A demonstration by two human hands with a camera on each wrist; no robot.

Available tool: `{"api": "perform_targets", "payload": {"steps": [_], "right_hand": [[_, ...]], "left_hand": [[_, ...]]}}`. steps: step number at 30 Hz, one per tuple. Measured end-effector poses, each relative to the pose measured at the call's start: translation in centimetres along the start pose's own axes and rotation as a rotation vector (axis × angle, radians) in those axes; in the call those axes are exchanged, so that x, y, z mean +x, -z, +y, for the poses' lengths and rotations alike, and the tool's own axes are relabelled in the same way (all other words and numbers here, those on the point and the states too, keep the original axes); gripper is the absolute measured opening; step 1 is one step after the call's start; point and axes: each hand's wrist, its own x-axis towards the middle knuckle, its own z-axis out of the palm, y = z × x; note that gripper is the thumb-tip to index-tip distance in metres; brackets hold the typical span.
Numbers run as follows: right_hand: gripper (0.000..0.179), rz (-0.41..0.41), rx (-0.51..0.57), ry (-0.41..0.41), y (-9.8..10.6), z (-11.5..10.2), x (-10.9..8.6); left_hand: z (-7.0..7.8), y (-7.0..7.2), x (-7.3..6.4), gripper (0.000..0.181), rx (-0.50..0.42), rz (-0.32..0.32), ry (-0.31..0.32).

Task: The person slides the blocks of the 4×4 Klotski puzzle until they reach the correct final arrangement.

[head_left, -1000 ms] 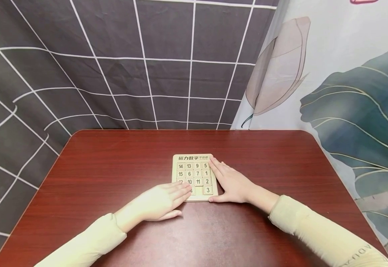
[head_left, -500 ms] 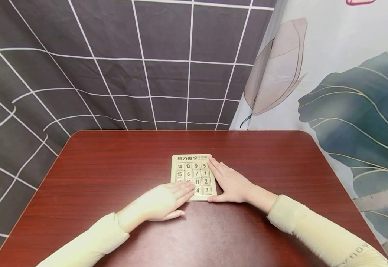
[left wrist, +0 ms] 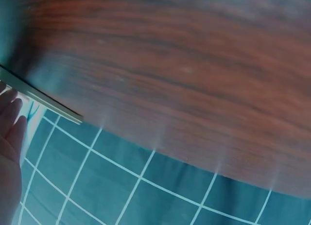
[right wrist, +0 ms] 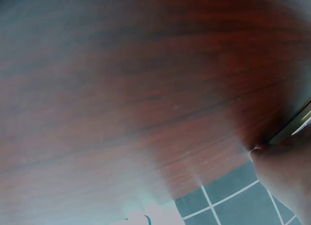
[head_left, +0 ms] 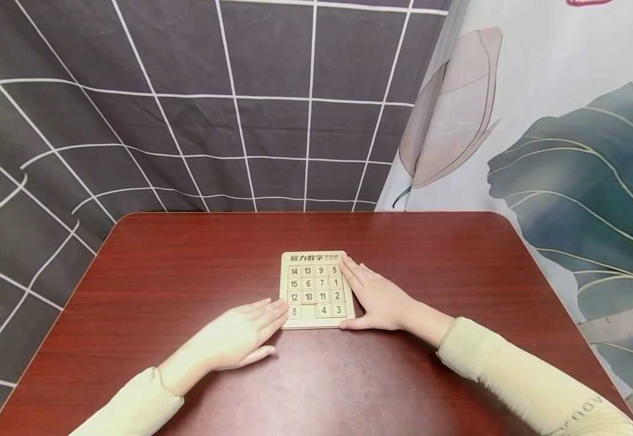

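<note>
A pale wooden sliding number puzzle (head_left: pixel 316 323) lies flat on the table in the head view, lettering along its far edge. Its bottom row reads 8 (head_left: pixel 294 312), a gap, 4 (head_left: pixel 324 310), 3 (head_left: pixel 339 310). My left hand (head_left: pixel 234 336) lies at the puzzle's left side, fingers straight, their tips over the frame's edge beside tile 8. Along the right edge rests my right hand (head_left: pixel 381 301), fingers extended and thumb at the near right corner. The left wrist view catches fingers (left wrist: pixel 10 120) beside the puzzle's edge (left wrist: pixel 43 98); the number tiles are out of sight there.
A dark red wood-grain table (head_left: pixel 196 260) carries the puzzle. Behind it hangs a dark curtain (head_left: pixel 272 127) with white grid lines. To the right is a pale leaf-patterned curtain (head_left: pixel 540 181).
Tile 4 has slid right by one place, into the former gap. My left hand has then drawn back left off the tiles, uncovering tile 8 and the new gap. The right hand stays put.
</note>
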Motion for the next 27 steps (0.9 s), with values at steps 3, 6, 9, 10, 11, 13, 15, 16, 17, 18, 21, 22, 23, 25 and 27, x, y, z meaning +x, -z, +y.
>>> {"api": "perform_targets", "payload": {"steps": [3,6,9,10,11,13,15,16,17,18,21,22,23,25,27], "right_hand": [[0.120,0.003,0.002,0.001,-0.1,0.1,0.0],[0.120,0.000,0.000,0.000,-0.2,0.1,0.0],[0.121,0.002,-0.003,0.001,-0.2,0.1,0.0],[0.121,0.003,-0.004,0.001,-0.2,0.1,0.0],[0.121,0.005,-0.005,0.003,-0.1,0.1,0.0],[0.121,0.011,-0.007,0.007,-0.1,0.0,0.0],[0.120,0.020,-0.006,0.015,-0.1,0.0,0.0],[0.120,0.022,-0.006,0.018,-0.1,0.0,0.0],[0.120,0.026,-0.005,0.021,-0.1,0.0,0.0],[0.120,0.026,-0.005,0.022,-0.1,0.0,0.0],[0.120,0.016,-0.002,0.013,-0.1,0.0,-0.1],[0.121,0.013,-0.001,0.010,-0.2,0.0,-0.1],[0.121,0.010,-0.001,0.008,-0.2,0.0,0.0],[0.121,0.004,-0.001,0.003,-0.2,0.1,0.0],[0.121,0.004,0.001,0.002,-0.1,0.1,0.0]], "left_hand": [[0.0,0.0,0.2,0.061,0.012,0.001,-0.006],[0.2,-0.1,0.7,0.061,0.016,-0.004,-0.012],[0.3,-0.3,1.3,0.062,0.012,-0.010,-0.018],[0.4,-0.4,1.5,0.062,0.010,-0.012,-0.020],[0.5,-0.5,1.8,0.063,0.008,-0.012,-0.023],[0.6,-0.5,2.2,0.063,0.011,-0.014,-0.030],[0.7,-0.6,2.6,0.063,0.019,-0.015,-0.034],[0.8,-0.6,2.7,0.063,0.026,-0.016,-0.037],[0.8,-0.6,2.8,0.063,0.030,-0.018,-0.038],[0.7,-0.6,2.8,0.063,0.034,-0.022,-0.038],[0.4,-0.5,2.7,0.062,0.026,-0.033,-0.025],[0.3,-0.5,2.7,0.062,0.020,-0.036,-0.017],[0.1,-0.5,2.6,0.062,0.014,-0.040,-0.007],[-0.4,-0.4,2.4,0.061,0.008,-0.047,0.015],[-0.9,-0.5,2.3,0.061,0.009,-0.054,0.034]]}}
